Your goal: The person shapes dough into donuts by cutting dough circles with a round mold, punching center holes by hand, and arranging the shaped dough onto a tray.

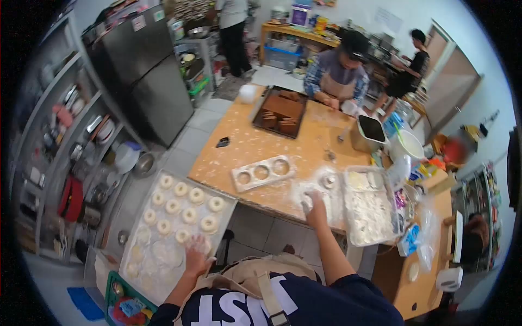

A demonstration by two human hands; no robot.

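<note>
My left hand [197, 254] is over the lower right part of a floured tray [232, 209], fingers spread, hiding part of the dough there. Ring-shaped dough pieces, doughnuts [190, 215], stand in rows on the tray. Near its lower half lie flatter, flour-covered dough pieces [165, 253]. My right hand [314, 206] reaches onto a patch of white flour [331, 204] at the table's near edge, its floury fingers stretched out. A round floured piece [328, 180] sits in the flour just beyond it. I see nothing held in either hand.
On the wooden table [223, 157] lie a board with three round hollows [262, 173] and a tray of brown cake [280, 111]. A plastic tub of floury dough [370, 214] stands right of my right hand. Across the table a person [338, 73] works; two others stand farther back.
</note>
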